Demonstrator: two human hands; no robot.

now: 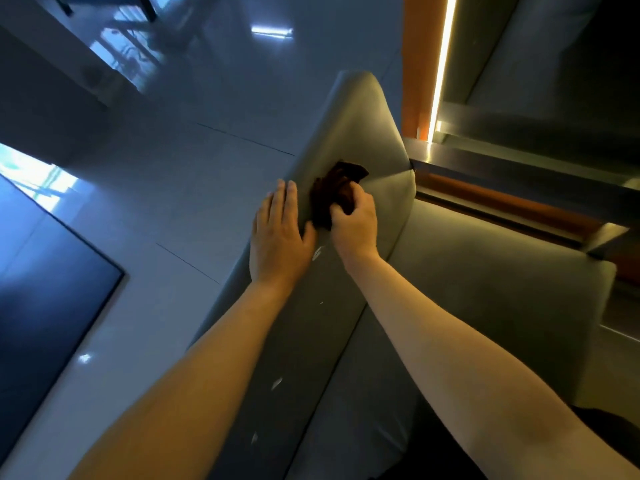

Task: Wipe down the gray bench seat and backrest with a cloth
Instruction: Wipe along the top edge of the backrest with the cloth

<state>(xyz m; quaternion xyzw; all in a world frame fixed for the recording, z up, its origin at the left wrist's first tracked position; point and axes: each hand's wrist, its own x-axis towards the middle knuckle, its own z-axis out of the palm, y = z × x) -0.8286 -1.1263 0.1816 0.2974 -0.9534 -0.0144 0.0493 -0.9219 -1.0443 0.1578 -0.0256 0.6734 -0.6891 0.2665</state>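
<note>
A pale glossy floor [214, 98] fills the upper left of the frame, with a dark panel [45, 289] lying on it at the lower left. The gray bench runs diagonally from the bottom centre up to the middle. Its backrest [360, 126] rises toward the top centre and its seat [485, 289] spreads to the right. An orange strip [417, 57] and a bright light strip [441, 64] stand in the upper right.

Two bare forearms reach in from the bottom edge. The left hand [280, 237] rests flat on the backrest's left edge, its fingers [285, 199] straight and holding nothing. Just to its right, the right hand [355, 223] has its fingers [360, 195] curled round a dark brown cloth [334, 188]. The cloth is bunched and pressed against the backrest's face near the frame's centre. A few small white marks [317, 252] dot the backrest below the hands.
</note>
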